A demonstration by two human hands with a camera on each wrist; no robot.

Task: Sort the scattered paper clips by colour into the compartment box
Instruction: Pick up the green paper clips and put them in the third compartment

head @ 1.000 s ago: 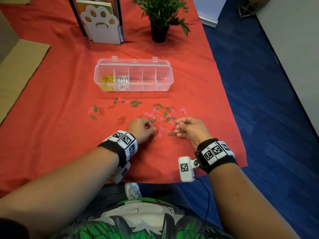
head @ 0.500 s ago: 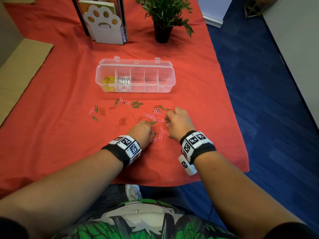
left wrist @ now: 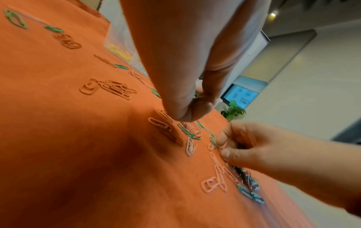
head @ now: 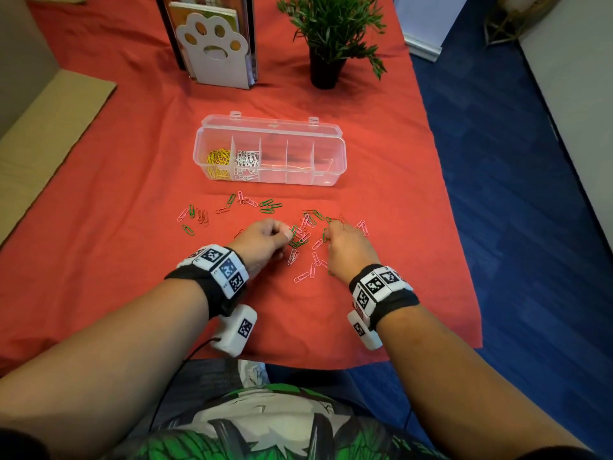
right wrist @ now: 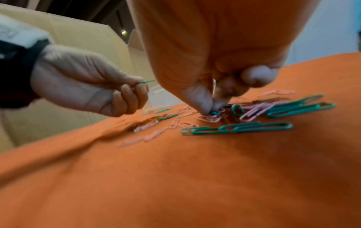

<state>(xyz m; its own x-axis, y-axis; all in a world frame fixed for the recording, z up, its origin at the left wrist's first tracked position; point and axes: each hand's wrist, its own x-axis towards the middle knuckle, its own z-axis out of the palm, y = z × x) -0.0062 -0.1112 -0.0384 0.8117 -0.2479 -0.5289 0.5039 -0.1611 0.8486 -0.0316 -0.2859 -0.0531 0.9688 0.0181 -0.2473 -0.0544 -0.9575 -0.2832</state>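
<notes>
Green, pink and red paper clips (head: 310, 224) lie scattered on the red cloth in front of the clear compartment box (head: 326, 175). Its leftmost cell holds yellow clips (head: 219, 161), and the cell beside it holds white clips (head: 247, 162). My left hand (head: 282, 235) is curled into a loose fist just above the cloth and pinches green clips (right wrist: 146, 81) between thumb and fingers. My right hand (head: 331, 232) is palm down over the pile. Its thumb and forefinger (right wrist: 203, 101) pinch a green clip (right wrist: 213, 112) that lies on the cloth.
A potted plant (head: 328, 34) and a paw-shaped book stand (head: 215, 51) are behind the box. Flat cardboard (head: 39, 137) lies at the left. The cloth's right edge (head: 464, 260) drops to blue carpet. More clips (head: 195, 217) lie to the left.
My right hand has turned palm down and reached forward into the pile, where it now pinches a green clip. My left hand has stayed curled on its clips, shifting only slightly.
</notes>
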